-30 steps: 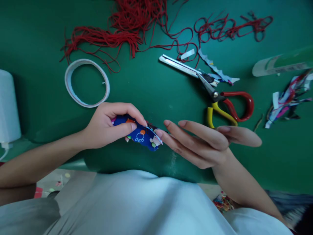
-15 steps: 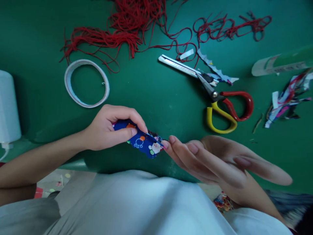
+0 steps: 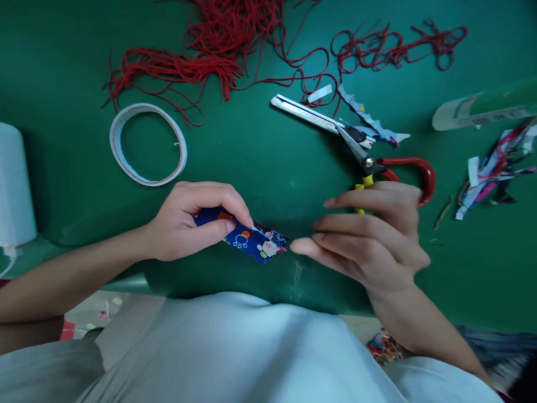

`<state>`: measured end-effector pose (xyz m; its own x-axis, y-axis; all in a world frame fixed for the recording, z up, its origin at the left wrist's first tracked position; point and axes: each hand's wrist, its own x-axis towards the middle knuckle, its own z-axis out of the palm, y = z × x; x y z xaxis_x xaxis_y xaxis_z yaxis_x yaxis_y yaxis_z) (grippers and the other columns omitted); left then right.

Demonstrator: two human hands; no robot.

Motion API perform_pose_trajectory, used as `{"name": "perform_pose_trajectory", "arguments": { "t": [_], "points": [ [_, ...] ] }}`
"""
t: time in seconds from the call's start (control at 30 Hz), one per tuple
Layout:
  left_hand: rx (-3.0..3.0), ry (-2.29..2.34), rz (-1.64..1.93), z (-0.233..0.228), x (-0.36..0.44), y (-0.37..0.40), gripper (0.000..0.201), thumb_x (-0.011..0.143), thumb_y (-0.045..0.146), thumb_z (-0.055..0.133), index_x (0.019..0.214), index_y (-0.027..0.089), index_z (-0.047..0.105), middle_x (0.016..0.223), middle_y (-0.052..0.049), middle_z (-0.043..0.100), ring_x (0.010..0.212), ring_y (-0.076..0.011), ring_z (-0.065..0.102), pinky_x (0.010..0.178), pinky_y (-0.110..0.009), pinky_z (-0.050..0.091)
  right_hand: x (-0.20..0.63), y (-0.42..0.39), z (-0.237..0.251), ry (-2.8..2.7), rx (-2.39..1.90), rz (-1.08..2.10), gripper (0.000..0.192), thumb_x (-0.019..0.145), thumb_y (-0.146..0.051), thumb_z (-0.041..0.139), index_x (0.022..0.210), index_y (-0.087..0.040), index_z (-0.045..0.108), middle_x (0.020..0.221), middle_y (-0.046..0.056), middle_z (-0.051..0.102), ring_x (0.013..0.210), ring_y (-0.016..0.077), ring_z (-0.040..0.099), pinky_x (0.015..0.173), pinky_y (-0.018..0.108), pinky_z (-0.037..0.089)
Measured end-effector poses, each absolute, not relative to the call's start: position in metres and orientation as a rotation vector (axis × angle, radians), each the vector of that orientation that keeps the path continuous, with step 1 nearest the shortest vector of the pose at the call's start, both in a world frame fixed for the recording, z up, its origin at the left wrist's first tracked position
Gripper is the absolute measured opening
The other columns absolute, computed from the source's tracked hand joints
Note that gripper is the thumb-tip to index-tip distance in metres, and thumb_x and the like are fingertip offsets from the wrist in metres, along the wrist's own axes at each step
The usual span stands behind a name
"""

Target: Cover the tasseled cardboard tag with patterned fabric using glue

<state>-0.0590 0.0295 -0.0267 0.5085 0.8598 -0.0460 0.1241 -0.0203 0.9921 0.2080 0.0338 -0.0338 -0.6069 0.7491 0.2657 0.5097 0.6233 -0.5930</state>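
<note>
Between the thumb and fingers of my left hand (image 3: 201,221) is a piece of dark blue printed fabric (image 3: 251,243), with a white animal figure and orange and pale motifs on it. It looks folded, and a darker patterned layer shows along its upper edge. Just right of its tip, apart from it, my right hand (image 3: 369,238) hovers with fingers curved and spread, holding nothing that I can see. Behind those fingers lies a pair of scissors (image 3: 428,173) with one red and one yellow handle; the hand hides most of the yellow loop.
A utility knife (image 3: 304,112) lies under the scissors' blades, beside fabric scraps (image 3: 369,120). Red cords (image 3: 235,28) spread along the back. A tape roll (image 3: 181,159) sits at left, near a white device (image 3: 14,184). At right are a clear bottle (image 3: 453,113) and more scraps (image 3: 482,182).
My right hand has let go of the fabric's right tip, turned over and moved up in front of the scissors' yellow handle. My left hand keeps its hold almost unmoved.
</note>
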Motion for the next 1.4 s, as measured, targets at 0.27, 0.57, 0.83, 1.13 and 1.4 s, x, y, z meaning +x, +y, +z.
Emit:
{"name": "perform_pose_trajectory", "arguments": {
  "t": [0.27,0.57,0.83,1.13,1.4],
  "points": [
    [1.616,0.931,0.733,-0.03,-0.055,0.023,0.031,0.083,0.01,0.057,0.108,0.025,0.068,0.097,-0.002,0.074,0.076,-0.0126,0.068,0.072,-0.023,0.054,0.176,0.03,-0.039,-2.251,-0.944,0.839,0.022,0.091,-0.041,0.056,0.084,-0.021,0.059,0.079,0.006,0.066,0.081,0.0214,0.057,0.073,0.04,0.042],
    [1.516,0.96,0.741,-0.034,-0.055,0.017,0.041,0.083,0.014,0.061,0.12,0.032,0.062,0.102,-0.001,0.073,0.085,-0.0161,0.07,0.076,-0.026,0.056,0.174,0.03,-0.037,-2.166,-0.947,0.997,0.016,0.087,-0.019,0.06,0.072,-0.02,0.054,0.069,0.003,0.058,0.074,0.0177,0.051,0.068,0.037,0.038],
    [1.056,0.967,0.768,-0.026,-0.051,0.02,0.018,0.089,0.024,0.062,0.106,0.019,0.059,0.076,0.0,0.07,0.058,-0.0135,0.07,0.051,-0.02,0.058,0.172,0.031,-0.04,-1.893,-0.985,1.137,0.018,0.091,-0.017,0.053,0.073,-0.021,0.053,0.066,0.0,0.055,0.065,0.0141,0.051,0.065,0.032,0.041],
    [1.204,0.953,0.717,-0.026,-0.052,0.025,0.01,0.085,0.024,0.065,0.078,0.017,0.067,0.06,0.0,0.069,0.047,-0.0108,0.063,0.043,-0.017,0.048,0.172,0.028,-0.041,-2.103,-0.894,1.089,0.041,0.099,-0.046,0.033,0.073,-0.019,0.05,0.069,0.004,0.059,0.07,0.0178,0.051,0.068,0.037,0.033],
    [1.395,0.934,0.722,-0.027,-0.053,0.027,0.014,0.085,0.026,0.065,0.073,0.018,0.066,0.06,0.002,0.063,0.049,-0.0083,0.053,0.046,-0.019,0.039,0.165,0.023,-0.042,-2.176,-0.98,0.918,0.028,0.095,-0.022,0.046,0.068,-0.019,0.048,0.062,0.001,0.052,0.066,0.015,0.048,0.066,0.035,0.033]
  ]
}}
